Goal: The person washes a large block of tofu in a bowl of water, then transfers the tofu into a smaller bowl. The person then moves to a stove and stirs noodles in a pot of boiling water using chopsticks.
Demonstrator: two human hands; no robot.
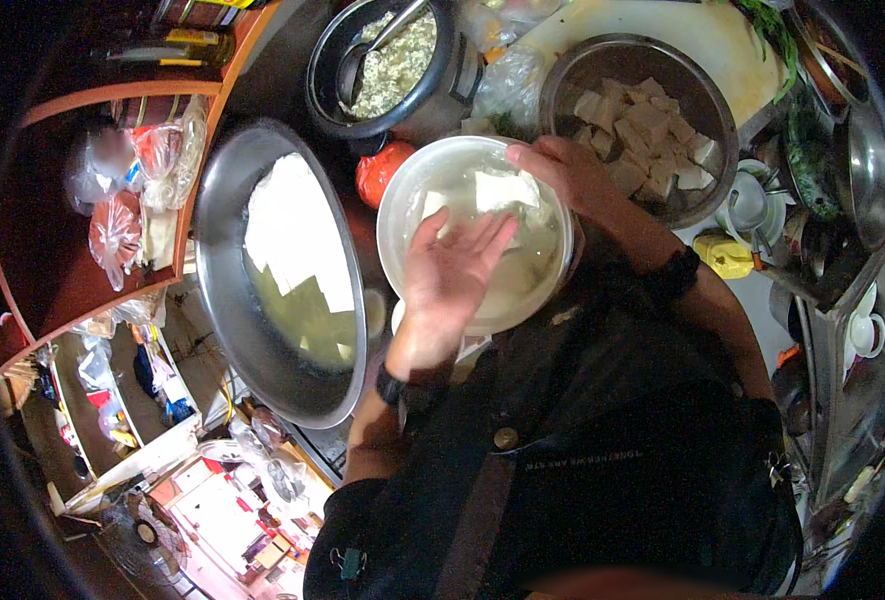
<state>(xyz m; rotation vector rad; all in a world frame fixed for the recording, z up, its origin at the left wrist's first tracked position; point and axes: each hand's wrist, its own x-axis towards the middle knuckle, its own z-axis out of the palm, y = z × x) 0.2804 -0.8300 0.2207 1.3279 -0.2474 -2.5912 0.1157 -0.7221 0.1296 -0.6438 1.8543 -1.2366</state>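
Observation:
A white plastic tub (pixel 390 255) of cloudy liquid stands before me, with white tofu-like blocks (pixel 508 192) in it. My right hand (pixel 559 169) grips the far right of its rim. Over the tub, my left hand (pixel 454 259) is palm up with its fingers apart and nothing on it. To the left is a large oval metal basin (pixel 221 300); bright white tofu-like slabs (pixel 292 225) lie in its yellowish liquid. A round metal bowl (pixel 720 97) beyond my right hand holds several cut blocks (pixel 637 127), dull in the shadow.
At the back stands a dark pot (pixel 450 71) of crumbly white food with a ladle (pixel 351 71) in it. An orange-red bag (pixel 384 174) sits behind the tub. A yellow container (pixel 724 253) and dishes (pixel 750 202) are at right. Shelves (pixel 112 90) with bagged goods line the left.

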